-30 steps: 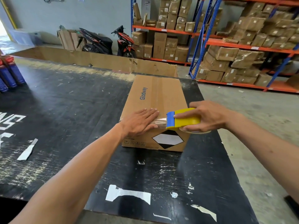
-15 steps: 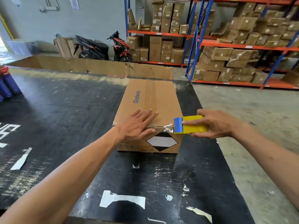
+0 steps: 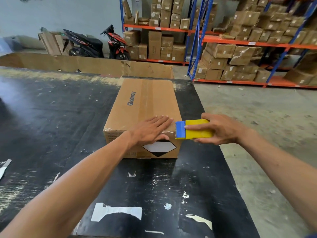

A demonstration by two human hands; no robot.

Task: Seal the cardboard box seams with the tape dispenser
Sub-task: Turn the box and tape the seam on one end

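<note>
- Wrapped around the yellow-and-blue tape dispenser, my right hand holds it at the near right corner of the cardboard box, blue end touching the box edge.
- My left hand lies flat and spread on the box's near top edge, gripping nothing, fingertips just beside the dispenser.
- Clear tape runs down the box's top middle seam; a diamond label shows on the near face.
- Under the box is a scuffed black table dotted with torn tape scraps.
- Beyond its far edge stands a low cardboard sheet.
- Farther back, blue-and-orange racks stacked with cartons, two parked scooters, a grey concrete floor.
</note>
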